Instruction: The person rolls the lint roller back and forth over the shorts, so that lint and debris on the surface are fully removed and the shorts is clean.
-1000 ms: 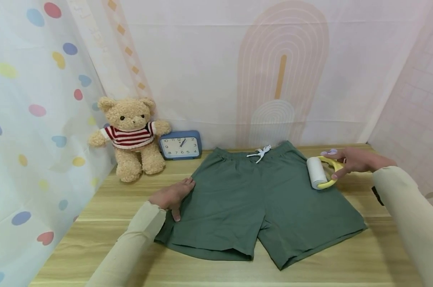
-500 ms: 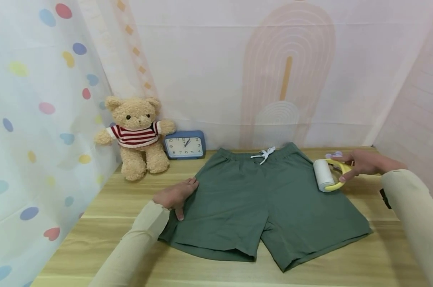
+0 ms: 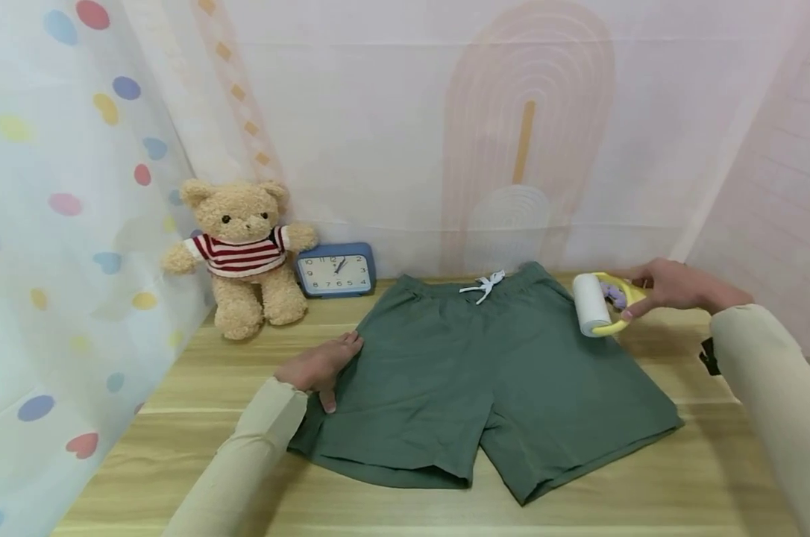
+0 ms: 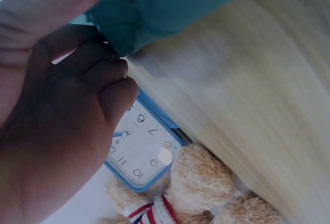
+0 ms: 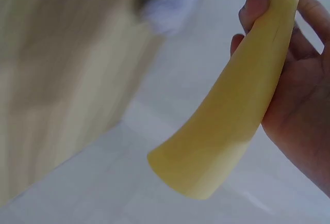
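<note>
Green drawstring shorts (image 3: 438,380) lie spread flat, waistband away from me. My left hand (image 3: 319,367) rests on their left edge, fingers straight and thumb spread; in the left wrist view the fingers (image 4: 111,74) touch the green cloth. My right hand (image 3: 673,287) grips the yellow handle of a lint roller (image 3: 591,306) with a white roll, at the upper right edge of the shorts. Whether the roll touches the cloth, I cannot tell. The right wrist view shows the tapering yellow handle (image 5: 227,115) in the fingers.
A teddy bear (image 3: 244,257) in a striped sweater sits at the back left beside a blue clock (image 3: 336,270). A small lavender object (image 3: 614,296) lies behind the roller. Printed curtains hang behind the wooden table (image 3: 197,425).
My right hand has moved the lint roller slightly away from me, toward the waistband, so more of the lavender object shows. The left hand stays on the shorts. The head view shifted a little.
</note>
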A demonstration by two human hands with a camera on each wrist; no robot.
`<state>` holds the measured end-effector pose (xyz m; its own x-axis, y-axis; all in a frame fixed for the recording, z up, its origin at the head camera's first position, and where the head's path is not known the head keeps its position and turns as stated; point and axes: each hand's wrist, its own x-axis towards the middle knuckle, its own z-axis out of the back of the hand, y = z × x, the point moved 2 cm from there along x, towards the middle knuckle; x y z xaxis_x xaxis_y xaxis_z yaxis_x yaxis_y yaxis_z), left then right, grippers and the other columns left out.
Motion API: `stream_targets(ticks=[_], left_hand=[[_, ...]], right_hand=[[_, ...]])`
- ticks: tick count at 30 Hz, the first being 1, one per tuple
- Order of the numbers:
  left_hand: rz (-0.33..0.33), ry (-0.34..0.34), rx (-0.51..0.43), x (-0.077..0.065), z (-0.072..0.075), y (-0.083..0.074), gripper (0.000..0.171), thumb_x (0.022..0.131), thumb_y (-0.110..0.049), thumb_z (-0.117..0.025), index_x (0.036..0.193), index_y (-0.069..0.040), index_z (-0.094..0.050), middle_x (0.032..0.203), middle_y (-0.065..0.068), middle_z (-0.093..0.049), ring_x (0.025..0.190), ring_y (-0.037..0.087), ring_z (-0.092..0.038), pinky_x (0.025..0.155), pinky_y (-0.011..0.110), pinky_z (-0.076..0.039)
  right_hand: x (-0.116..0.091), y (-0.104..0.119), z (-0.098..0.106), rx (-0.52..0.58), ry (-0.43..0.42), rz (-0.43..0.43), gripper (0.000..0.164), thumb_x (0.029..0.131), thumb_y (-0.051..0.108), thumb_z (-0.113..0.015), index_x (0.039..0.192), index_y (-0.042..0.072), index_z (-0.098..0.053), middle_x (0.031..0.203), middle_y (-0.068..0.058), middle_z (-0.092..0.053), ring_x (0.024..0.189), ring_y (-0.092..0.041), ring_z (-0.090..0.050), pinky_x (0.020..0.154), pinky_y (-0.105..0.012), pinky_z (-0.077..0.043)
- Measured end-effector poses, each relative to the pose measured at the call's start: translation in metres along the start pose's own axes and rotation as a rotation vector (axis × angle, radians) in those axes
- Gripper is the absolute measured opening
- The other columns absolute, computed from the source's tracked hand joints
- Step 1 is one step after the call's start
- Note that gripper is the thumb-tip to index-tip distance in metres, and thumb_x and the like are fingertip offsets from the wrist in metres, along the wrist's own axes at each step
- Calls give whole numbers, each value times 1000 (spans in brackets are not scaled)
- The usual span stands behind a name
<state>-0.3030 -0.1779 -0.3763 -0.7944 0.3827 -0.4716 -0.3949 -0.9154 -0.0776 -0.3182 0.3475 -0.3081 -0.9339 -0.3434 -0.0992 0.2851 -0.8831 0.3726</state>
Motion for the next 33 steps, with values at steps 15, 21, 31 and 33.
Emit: stream_targets(ticks=[15, 21, 31, 33], left_hand=[[-86, -74, -70, -3, -3, 16, 125, 60, -12, -92, 159, 5, -18, 168, 25, -11, 156, 44, -14, 126, 56, -21], [-115, -113, -140, -8, -8, 16, 120, 63, -13, -91, 159, 3, -20, 168, 24, -14, 155, 45, -17, 124, 58, -25], [-89, -99, -162, -11, -7, 17, 118, 67, -11, -90, 160, 1, -18, 168, 24, -11, 155, 44, -15, 124, 58, -24], [-89, -102, -158, -14, -7, 18, 119, 66, -11, -91, 159, 3, -18, 167, 26, -12, 154, 46, -16, 124, 59, -25]], right_hand=[[71, 153, -59, 30, 39, 272, 86, 79, 39, -85, 148, 2, -49, 80, -5, -59, 67, -14, -39, 62, -26, -33], [100, 210, -104, 34, 107, 311, 88, 84, 44, -79, 153, 5, -41, 72, -2, -48, 67, -15, -39, 64, -26, -34], [124, 261, -142, 25, 127, 257, 89, 84, 51, -78, 155, 13, -40, 141, -10, -61, 111, -25, -58, 72, -30, -37], [126, 267, -144, 38, 130, 264, 89, 84, 50, -78, 155, 13, -40, 142, -10, -60, 108, -23, -57, 71, -29, -36]])
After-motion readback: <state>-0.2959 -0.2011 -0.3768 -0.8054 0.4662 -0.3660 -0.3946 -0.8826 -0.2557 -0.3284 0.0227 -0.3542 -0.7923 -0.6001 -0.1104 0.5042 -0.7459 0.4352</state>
